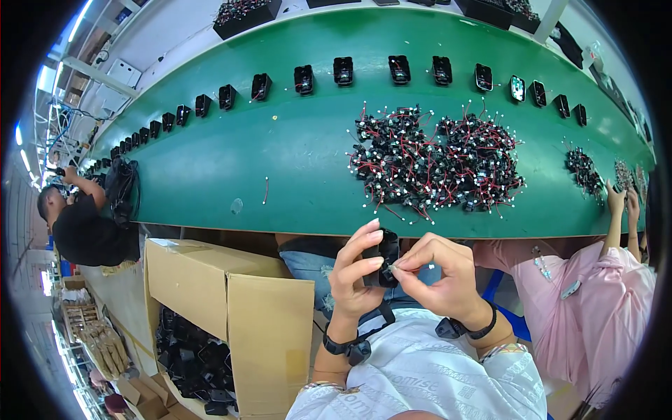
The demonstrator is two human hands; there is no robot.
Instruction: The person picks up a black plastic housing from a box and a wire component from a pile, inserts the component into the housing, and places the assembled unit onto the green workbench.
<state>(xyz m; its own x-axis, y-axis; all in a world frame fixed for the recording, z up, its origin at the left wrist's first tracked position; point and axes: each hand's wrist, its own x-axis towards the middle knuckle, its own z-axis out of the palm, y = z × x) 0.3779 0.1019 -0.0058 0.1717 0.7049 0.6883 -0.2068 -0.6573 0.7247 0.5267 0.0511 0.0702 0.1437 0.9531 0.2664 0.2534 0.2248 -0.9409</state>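
Note:
Just off the table's front edge, my left hand [355, 273] grips a black plastic housing [383, 253] held upright, its fingers wrapped along the left side. My right hand [439, 269] is closed in a pinch at the housing's lower right. A small white connector end [431, 266] shows by its fingers; most of what it pinches is hidden. Beyond my hands, a large pile of small black parts with red and black wires and white connectors [437, 161] lies on the green table [210, 161].
A row of black housings [343, 71] curves along the table's far side. One loose red wire [266, 190] lies left of the pile. To my left stands an open cardboard box [269, 343] of black housings [196, 357]. A person in pink [581, 315] works at right, another in black [91, 231] at far left.

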